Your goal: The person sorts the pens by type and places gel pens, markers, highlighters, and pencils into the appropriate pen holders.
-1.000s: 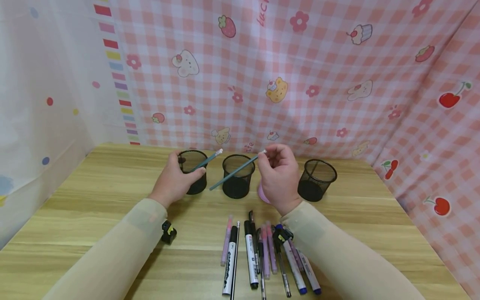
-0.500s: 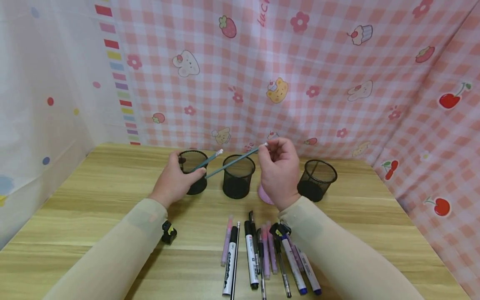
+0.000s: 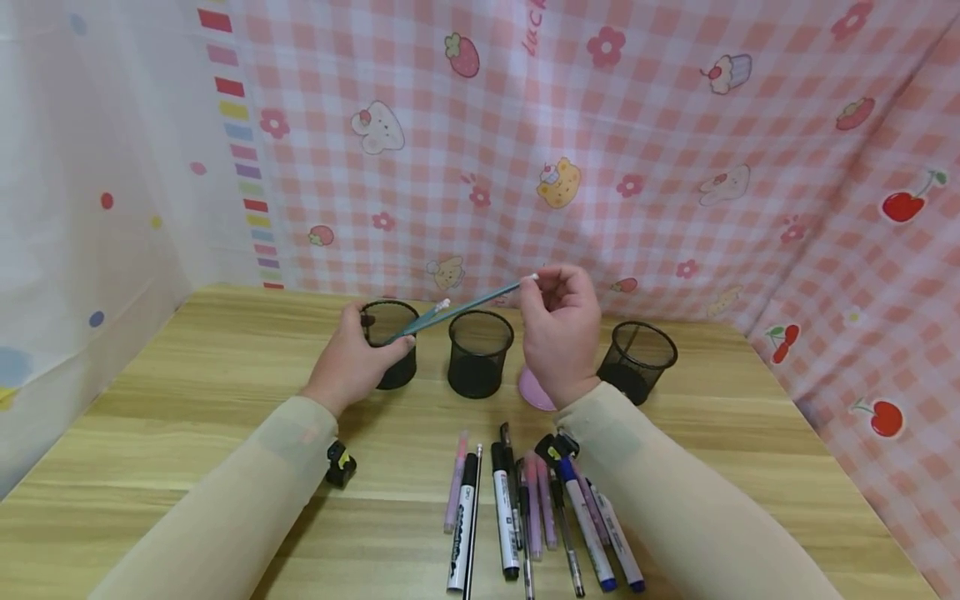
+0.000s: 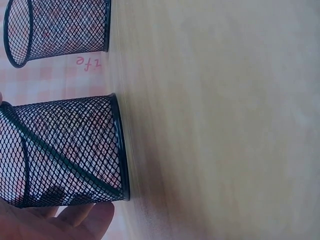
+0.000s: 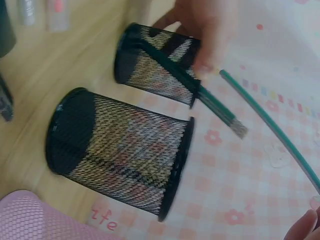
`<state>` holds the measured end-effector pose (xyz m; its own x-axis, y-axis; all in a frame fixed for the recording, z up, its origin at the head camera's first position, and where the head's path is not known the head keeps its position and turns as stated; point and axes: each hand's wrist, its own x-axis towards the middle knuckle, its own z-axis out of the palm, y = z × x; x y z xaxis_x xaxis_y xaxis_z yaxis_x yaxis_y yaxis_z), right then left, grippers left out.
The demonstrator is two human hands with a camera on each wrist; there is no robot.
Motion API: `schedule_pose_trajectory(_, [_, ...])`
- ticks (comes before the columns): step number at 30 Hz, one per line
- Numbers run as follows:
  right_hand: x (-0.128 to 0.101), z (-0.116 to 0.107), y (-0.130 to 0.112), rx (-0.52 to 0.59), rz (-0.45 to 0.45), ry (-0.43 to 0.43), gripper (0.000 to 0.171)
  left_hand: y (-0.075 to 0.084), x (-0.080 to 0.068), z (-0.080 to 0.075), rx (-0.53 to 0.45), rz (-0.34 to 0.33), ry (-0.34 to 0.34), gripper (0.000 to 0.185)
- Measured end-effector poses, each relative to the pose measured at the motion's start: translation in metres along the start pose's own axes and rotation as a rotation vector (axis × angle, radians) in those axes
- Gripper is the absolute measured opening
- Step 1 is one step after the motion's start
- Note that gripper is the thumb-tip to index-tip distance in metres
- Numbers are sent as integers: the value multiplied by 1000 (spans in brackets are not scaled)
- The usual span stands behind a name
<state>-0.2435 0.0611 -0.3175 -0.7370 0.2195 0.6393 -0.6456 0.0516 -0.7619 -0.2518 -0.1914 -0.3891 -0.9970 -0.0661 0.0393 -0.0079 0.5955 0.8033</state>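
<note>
Right hand [image 3: 558, 329] fingers are pinched on the eraser end of a teal pencil [image 3: 468, 303], whose long axis slants down-left toward the leftmost mesh cup [image 3: 390, 354], gripped by the left hand [image 3: 352, 362] on the desk [image 3: 187, 400].

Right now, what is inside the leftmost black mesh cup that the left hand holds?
One green pencil leans inside the leftmost black mesh cup, eraser end out. The left hand covers its near wall.
</note>
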Motion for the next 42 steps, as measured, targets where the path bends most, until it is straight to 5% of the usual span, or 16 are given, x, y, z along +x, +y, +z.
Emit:
schedule_pose_trajectory(18, [-1, 18, 6, -37, 52, -57, 9, -1, 1, 2, -12, -3, 2, 102])
schedule_pose_trajectory(31, [-9, 30, 13, -175, 43, -196, 6, 0, 0, 1, -25, 4, 0, 103])
schedule_pose_trajectory(42, [-12, 38, 11, -313, 124, -310, 8, 0, 1, 2, -24, 2, 2, 103])
